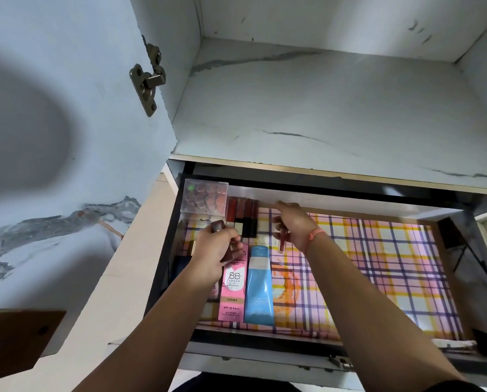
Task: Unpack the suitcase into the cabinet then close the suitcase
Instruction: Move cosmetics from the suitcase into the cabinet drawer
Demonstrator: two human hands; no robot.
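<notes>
A cabinet drawer (446,250) stands pulled out, lined with pink, yellow and purple checked paper. My left hand (214,250) grips brown lipstick tubes (218,226) above the drawer's left part. My right hand (293,224) holds a reddish lip gloss tube (282,239) with its forefinger stretched toward the drawer's back wall. In the drawer lie a pink BB cream box (232,290), a blue tube (259,287), a row of red and dark lip glosses (243,213) and a clear plastic box of lipsticks (205,198). The suitcase is out of sight.
Above the drawer is a bare white marble-patterned shelf (321,108). The cabinet door (67,108) stands open at the left with a metal hinge (149,80) and a wooden handle (19,340). The drawer's right part shows only lining.
</notes>
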